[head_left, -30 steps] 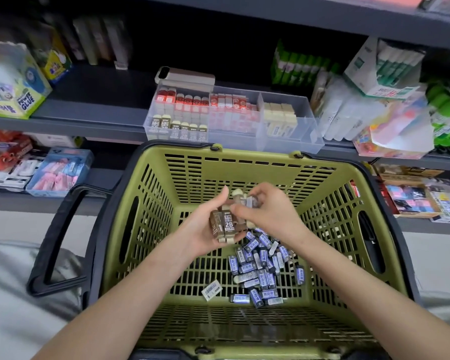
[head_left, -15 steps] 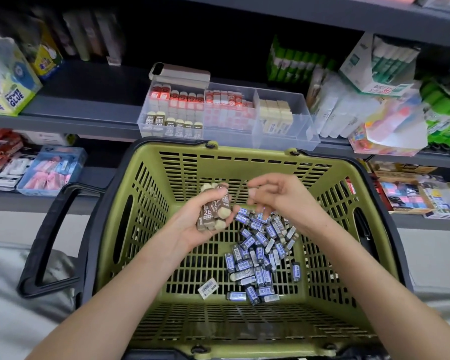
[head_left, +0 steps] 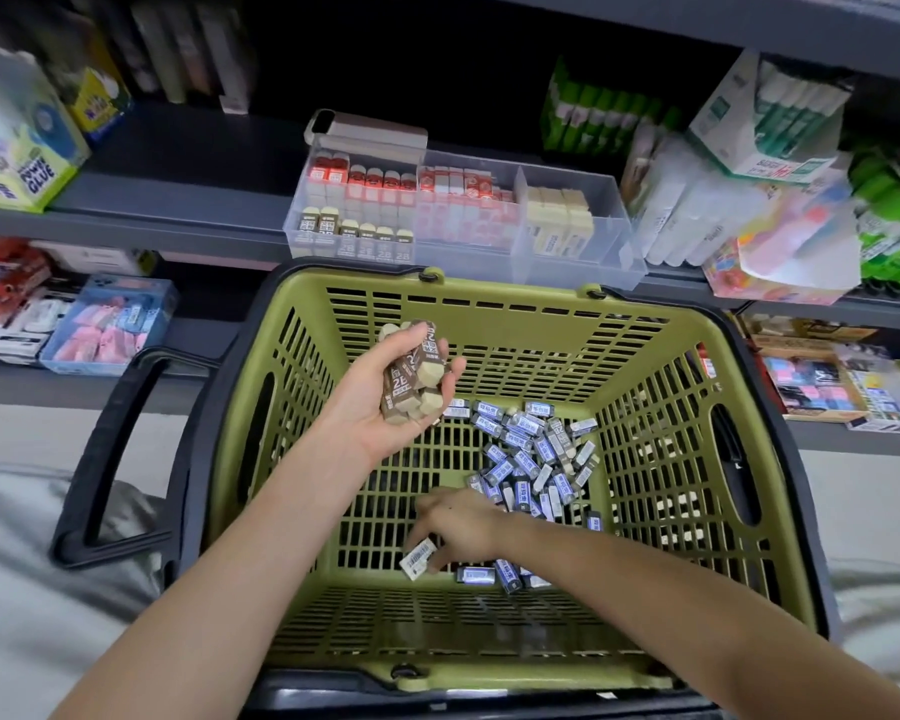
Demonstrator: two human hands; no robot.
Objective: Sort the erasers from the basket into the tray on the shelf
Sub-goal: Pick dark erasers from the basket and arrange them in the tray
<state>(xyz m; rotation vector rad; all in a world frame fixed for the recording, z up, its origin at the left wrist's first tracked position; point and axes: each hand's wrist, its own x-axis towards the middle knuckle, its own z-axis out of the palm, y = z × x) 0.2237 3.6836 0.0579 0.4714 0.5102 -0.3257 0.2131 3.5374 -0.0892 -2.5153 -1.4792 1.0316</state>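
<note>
Two hands: left (head_left: 380,392) raised, right (head_left: 458,522) low

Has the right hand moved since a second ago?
Yes. The right hand has dropped from beside the left hand to the basket floor, nearer the near rim.

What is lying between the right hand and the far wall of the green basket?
In the head view, a heap of blue-sleeved erasers lies on the basket floor between the right hand and the far wall.
</note>
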